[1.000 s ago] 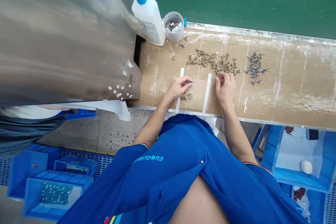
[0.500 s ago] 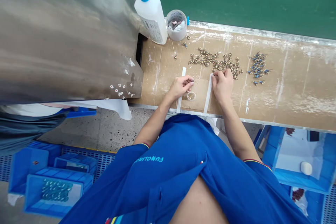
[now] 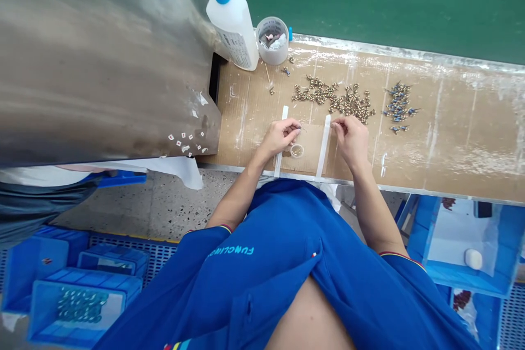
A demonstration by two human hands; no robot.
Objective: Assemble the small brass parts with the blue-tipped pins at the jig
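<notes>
On the cardboard-covered bench, my left hand [image 3: 283, 135] is pinched on a tiny thin piece, too small to name, above the left strip of white tape [image 3: 279, 162]. Just below its fingertips sits a small round clear dish [image 3: 297, 151] with little bits in it. My right hand [image 3: 351, 139] is closed, thumb and fingertips together beside the right strip of white tape [image 3: 324, 147]; whatever it may hold is hidden. Past the right hand lies a loose pile of small brass-coloured metal parts [image 3: 348, 103]. Further right is a smaller pile of parts with blue bits [image 3: 398, 103].
At the back left stand a white bottle with a blue nozzle [image 3: 235, 27] and a tape-roll cup [image 3: 273, 52] holding scraps. A metal housing [image 3: 102, 65] borders the left side. Blue bins [image 3: 86, 301] sit below on the floor; a green surface [image 3: 369, 0] lies beyond the bench.
My right hand has shifted slightly right and down, away from the brass-coloured pile and the right tape strip. My left hand stays pinched near the dish. The whole view has moved slightly.
</notes>
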